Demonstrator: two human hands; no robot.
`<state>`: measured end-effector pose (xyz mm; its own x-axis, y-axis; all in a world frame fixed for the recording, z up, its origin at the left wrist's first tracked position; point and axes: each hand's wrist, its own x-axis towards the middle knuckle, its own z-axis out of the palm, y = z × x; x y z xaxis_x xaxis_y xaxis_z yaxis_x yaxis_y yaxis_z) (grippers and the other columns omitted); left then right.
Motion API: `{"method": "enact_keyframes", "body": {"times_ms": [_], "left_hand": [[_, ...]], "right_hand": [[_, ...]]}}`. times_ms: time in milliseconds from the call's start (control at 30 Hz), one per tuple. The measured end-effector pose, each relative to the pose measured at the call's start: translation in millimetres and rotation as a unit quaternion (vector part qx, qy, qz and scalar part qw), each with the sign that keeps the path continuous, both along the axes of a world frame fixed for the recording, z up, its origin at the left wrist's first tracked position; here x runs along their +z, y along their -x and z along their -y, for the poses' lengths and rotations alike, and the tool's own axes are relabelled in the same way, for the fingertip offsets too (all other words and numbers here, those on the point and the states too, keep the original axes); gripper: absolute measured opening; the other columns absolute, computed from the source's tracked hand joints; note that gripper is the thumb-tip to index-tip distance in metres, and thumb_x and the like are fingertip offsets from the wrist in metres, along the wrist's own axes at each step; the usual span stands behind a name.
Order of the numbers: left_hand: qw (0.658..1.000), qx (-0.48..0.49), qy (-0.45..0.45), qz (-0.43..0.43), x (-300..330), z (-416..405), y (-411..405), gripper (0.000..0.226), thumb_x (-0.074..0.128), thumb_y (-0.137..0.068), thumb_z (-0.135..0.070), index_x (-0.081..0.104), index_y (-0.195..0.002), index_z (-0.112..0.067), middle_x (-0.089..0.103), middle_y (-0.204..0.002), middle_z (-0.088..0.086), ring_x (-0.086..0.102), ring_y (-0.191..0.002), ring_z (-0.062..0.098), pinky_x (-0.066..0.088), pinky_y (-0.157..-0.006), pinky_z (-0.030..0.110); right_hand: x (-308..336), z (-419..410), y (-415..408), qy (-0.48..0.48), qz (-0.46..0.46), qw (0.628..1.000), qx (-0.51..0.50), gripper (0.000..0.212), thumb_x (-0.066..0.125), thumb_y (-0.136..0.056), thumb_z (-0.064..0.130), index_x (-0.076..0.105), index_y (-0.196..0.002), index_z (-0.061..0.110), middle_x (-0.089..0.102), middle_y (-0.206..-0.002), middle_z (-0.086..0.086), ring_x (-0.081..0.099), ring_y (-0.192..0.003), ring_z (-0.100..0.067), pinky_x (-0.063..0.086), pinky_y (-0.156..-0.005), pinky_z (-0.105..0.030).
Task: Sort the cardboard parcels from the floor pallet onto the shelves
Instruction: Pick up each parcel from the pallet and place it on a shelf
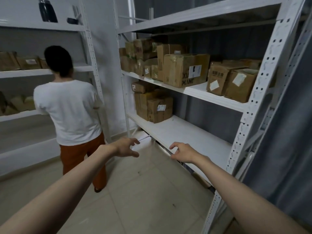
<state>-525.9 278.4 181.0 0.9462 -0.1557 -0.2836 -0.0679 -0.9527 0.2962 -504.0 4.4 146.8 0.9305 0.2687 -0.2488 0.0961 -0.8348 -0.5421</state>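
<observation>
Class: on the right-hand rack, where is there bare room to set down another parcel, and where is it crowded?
Lower shelf: bare from the stacked parcels at its far end to the near upright. Middle shelf: crowded, with one narrow gap between the large printed box and the labelled boxes.

Both forearms bare to frame edge; no sleeves, cuffs or gloves in view. Left hand (124, 147) and right hand (183, 152) bare: no rings, watch or wristband seen. Fingers (135, 141) slender, nails short and unpainted as far as blur allowed. No markings noted.
</observation>
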Motion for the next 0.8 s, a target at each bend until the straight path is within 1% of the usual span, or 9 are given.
{"method": "enact_keyframes", "body": {"times_ms": [133, 233, 367, 500, 567, 667, 733, 800], "left_hand": [[1.0, -0.025, -0.017, -0.002, -17.5, -4.7, -65.1, 0.066, 0.068, -0.093, -0.041, 0.04, -0.151, -0.024, 0.048, -0.15, 0.004, 0.049, -0.134, 0.024, 0.041, -0.111, 0.037], [0.999, -0.036, -0.029, -0.004, -31.0, -8.7, -128.2, 0.067, 0.068, -0.093, -0.042, 0.039, -0.151, -0.025, 0.048, -0.151, 0.003, 0.05, -0.132, 0.023, 0.042, -0.11, 0.036], [0.998, -0.038, -0.052, -0.001, -41.5, -18.5, -228.3, 0.066, 0.068, -0.092, -0.044, 0.039, -0.15, -0.027, 0.047, -0.152, 0.002, 0.052, -0.13, 0.022, 0.041, -0.109, 0.036], [0.995, -0.037, -0.092, -0.016, -41.0, -28.6, -321.1, 0.069, 0.067, -0.092, -0.046, 0.038, -0.151, -0.028, 0.047, -0.152, 0.002, 0.049, -0.134, 0.022, 0.038, -0.111, 0.035], [0.997, -0.024, -0.073, -0.012, -42.9, -33.3, -363.1, 0.068, 0.068, -0.092, -0.044, 0.039, -0.15, -0.025, 0.047, -0.152, 0.004, 0.049, -0.134, 0.023, 0.039, -0.109, 0.034], [0.998, -0.023, -0.062, -0.021, -48.8, -41.6, -409.6, 0.068, 0.068, -0.092, -0.044, 0.039, -0.151, -0.024, 0.046, -0.152, 0.004, 0.051, -0.132, 0.023, 0.041, -0.109, 0.034], [0.996, -0.026, -0.074, -0.037, -53.3, -47.7, -434.7, 0.07, 0.067, -0.092, -0.047, 0.037, -0.152, -0.027, 0.044, -0.153, 0.002, 0.05, -0.132, 0.023, 0.04, -0.11, 0.034], [0.997, -0.018, -0.068, -0.038, -54.1, -53.5, -462.8, 0.069, 0.067, -0.093, -0.046, 0.037, -0.152, -0.026, 0.044, -0.153, 0.003, 0.05, -0.132, 0.023, 0.04, -0.11, 0.034]], "right_hand": [[-15.3, -19.2, -63.0, 0.01, -0.002, 1.0, 0.0, 0.049, 0.068, -0.089, 0.032, 0.053, -0.135, 0.031, 0.06, -0.13, -0.009, 0.062, -0.114, -0.027, 0.051, -0.102, -0.042], [-26.0, -29.9, -122.4, 0.009, -0.001, 1.0, -0.003, 0.051, 0.069, -0.088, 0.033, 0.052, -0.136, 0.031, 0.061, -0.128, -0.008, 0.061, -0.113, -0.026, 0.05, -0.103, -0.042], [-35.0, -39.0, -218.3, -0.007, 0.006, 1.0, -0.004, 0.053, 0.069, -0.088, 0.032, 0.05, -0.138, 0.03, 0.059, -0.13, -0.007, 0.06, -0.113, -0.027, 0.05, -0.103, -0.043], [-32.8, -38.8, -318.8, -0.031, 0.003, 0.999, -0.022, 0.053, 0.07, -0.09, 0.03, 0.049, -0.138, 0.029, 0.057, -0.133, -0.008, 0.059, -0.115, -0.028, 0.05, -0.103, -0.043], [-31.7, -39.8, -365.1, -0.041, 0.006, 0.999, -0.031, 0.052, 0.07, -0.09, 0.03, 0.049, -0.138, 0.028, 0.057, -0.132, -0.008, 0.059, -0.113, -0.027, 0.052, -0.101, -0.042], [-34.3, -46.9, -420.6, -0.06, 0.006, 0.997, -0.038, 0.05, 0.069, -0.09, 0.031, 0.05, -0.137, 0.026, 0.058, -0.127, -0.01, 0.061, -0.107, -0.028, 0.056, -0.092, -0.039], [-38.5, -54.9, -445.6, -0.057, 0.002, 0.998, -0.032, 0.05, 0.068, -0.09, 0.031, 0.05, -0.137, 0.027, 0.059, -0.123, -0.009, 0.062, -0.102, -0.026, 0.058, -0.092, -0.04], [-43.5, -60.6, -468.2, -0.051, -0.003, 0.998, -0.027, 0.051, 0.068, -0.09, 0.032, 0.049, -0.137, 0.027, 0.06, -0.121, -0.008, 0.063, -0.1, -0.025, 0.058, -0.093, -0.042]]}}
